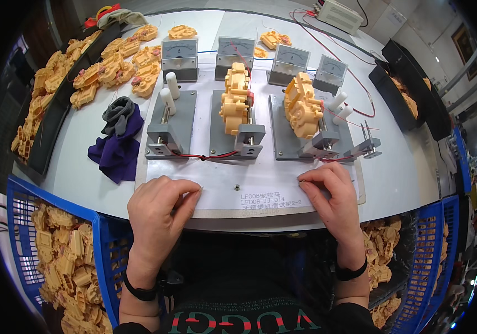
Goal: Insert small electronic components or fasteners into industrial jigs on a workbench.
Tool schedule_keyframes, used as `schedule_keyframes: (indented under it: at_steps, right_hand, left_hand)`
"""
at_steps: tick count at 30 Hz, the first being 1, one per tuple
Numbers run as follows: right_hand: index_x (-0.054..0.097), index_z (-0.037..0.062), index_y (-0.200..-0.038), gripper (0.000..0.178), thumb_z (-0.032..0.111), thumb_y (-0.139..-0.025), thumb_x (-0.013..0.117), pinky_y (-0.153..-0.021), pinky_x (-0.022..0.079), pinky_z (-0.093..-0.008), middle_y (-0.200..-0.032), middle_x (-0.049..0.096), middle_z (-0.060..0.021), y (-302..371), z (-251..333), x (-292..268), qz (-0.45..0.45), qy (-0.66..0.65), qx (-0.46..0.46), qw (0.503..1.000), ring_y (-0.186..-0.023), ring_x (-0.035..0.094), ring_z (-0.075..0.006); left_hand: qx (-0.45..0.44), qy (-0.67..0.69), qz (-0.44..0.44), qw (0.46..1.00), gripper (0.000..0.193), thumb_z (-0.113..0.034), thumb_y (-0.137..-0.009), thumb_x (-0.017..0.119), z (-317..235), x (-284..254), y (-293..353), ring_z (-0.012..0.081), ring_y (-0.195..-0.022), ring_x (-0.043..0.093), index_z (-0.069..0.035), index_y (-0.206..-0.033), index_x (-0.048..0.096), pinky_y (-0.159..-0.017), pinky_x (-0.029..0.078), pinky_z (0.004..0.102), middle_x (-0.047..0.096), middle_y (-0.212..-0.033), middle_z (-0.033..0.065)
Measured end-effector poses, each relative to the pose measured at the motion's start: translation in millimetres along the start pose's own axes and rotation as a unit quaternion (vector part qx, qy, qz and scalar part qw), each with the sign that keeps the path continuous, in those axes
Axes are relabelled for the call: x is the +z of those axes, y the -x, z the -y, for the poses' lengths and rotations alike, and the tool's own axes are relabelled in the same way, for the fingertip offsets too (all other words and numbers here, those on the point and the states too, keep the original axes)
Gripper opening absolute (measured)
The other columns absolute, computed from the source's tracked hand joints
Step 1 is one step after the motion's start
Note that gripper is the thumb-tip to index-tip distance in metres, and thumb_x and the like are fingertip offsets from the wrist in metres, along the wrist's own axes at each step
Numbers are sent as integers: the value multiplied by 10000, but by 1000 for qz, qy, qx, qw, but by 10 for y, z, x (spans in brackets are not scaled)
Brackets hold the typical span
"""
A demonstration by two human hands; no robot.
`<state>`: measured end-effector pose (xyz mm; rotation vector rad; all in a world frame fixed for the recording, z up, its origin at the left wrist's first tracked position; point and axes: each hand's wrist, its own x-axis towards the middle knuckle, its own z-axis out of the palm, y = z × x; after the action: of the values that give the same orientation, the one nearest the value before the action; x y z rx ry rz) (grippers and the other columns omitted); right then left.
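The left hand [160, 209] and right hand [333, 197] on my feed were pinched narrow; I couldn't tell if they held anything. Two yellow housings [235, 100] sat on gray fixtures [251, 133] beyond.

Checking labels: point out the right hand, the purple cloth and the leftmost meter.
Right hand [334, 201], head view: back of the hand.
Purple cloth [118, 152], head view: middle of its folds.
Leftmost meter [180, 50], head view: dial face.
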<state>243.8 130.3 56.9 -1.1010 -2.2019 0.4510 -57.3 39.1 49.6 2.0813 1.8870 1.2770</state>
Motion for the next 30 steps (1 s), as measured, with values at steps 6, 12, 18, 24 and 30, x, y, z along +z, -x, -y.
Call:
schedule_keyframes:
  at_steps: [6,12,18,24,30]
  right_hand:
    - [754,38,-1025,112,36,-915,770,-821,505,-348,-956,643,-77,1,-5,4,2,-3,2,1000,-942,621,-248]
    - [755,37,-1025,114,31,-913,770,-819,505,-343,-958,641,-76,0,3,4,0,-1,2,1000,-941,622,-245]
    - [761,81,-1000,129,81,-878,804,-833,458,-387,-922,654,-52,8,-15,40,-24,-10,-3,1000,-901,619,-271]
    - [749,66,-994,120,49,-883,792,-796,475,-366,-931,641,-60,12,-32,51,-23,8,-28,999,-900,614,-256]
    - [744,94,-964,137,82,-850,820,-794,450,-385,-912,648,-39,33,-67,84,-55,37,-64,996,-871,614,-264]
  left_hand:
    - [1,-9,-1,1000,126,-51,-832,821,-10,-2,-3,219,-615,543,-93,-899,722,-586,396,362,556,-686,37]
    - [0,-5,-2,1000,115,-38,-837,812,-4,-1,6,209,-612,519,-77,-896,721,-586,381,352,542,-687,42]
    - [7,-12,-2,1000,124,-52,-833,819,-14,-7,-12,220,-613,541,-92,-898,721,-588,393,362,551,-683,36]
    - [4,-7,-3,1000,119,-51,-836,816,-3,-4,-4,217,-611,539,-90,-895,720,-585,392,358,546,-677,36]
    - [5,-10,0,1000,122,-70,-834,823,-11,-11,-24,229,-619,574,-105,-897,725,-595,416,370,578,-679,33]
